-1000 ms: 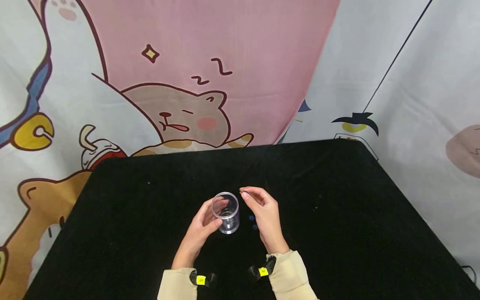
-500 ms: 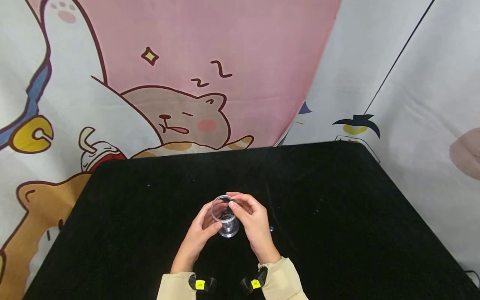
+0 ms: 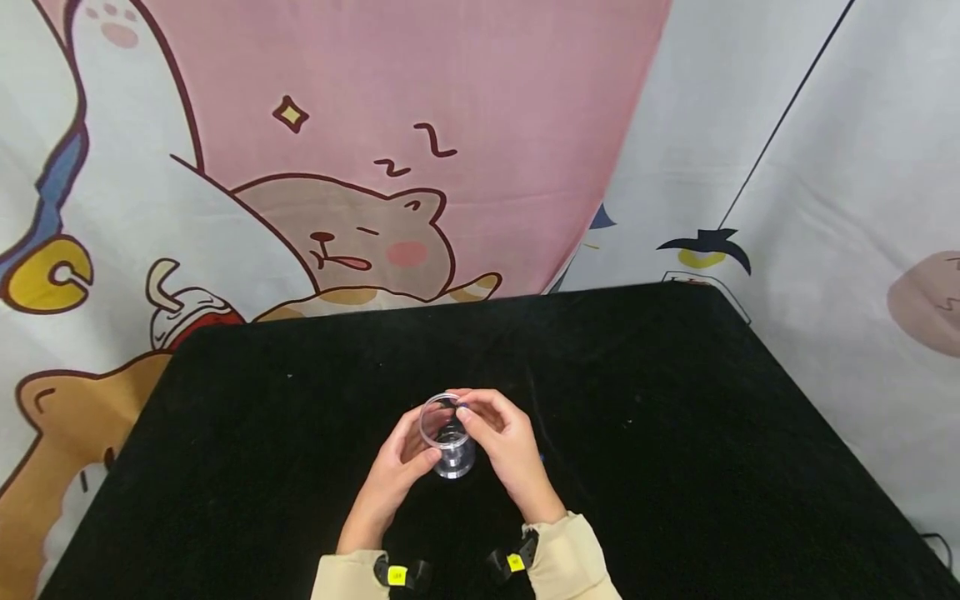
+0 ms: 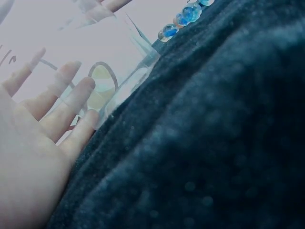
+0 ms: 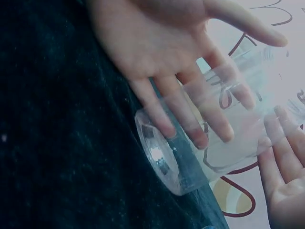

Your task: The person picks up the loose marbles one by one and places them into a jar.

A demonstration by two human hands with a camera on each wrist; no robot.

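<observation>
My left hand grips a clear plastic jar by its side, thumb near the rim and fingers round the far side. The jar tilts slightly, its mouth facing up. My right hand is over the right side of the mouth, thumb tip and forefinger close together with a small dark blue marble between them. In the right wrist view, other fingers of that hand lie along the jar wall. Several blue glass marbles lie on the cloth beyond the jar in the left wrist view.
A black cloth covers the table. Behind it hangs a fabric backdrop with cartoon animals. Dark straps with yellow labels sit at both wrists. In the head view, a bit of blue shows beside the right hand on the cloth.
My right hand has moved left with the marble, from beside the jar to over its mouth, and has stayed there for the last half second. The left hand keeps its hold.
</observation>
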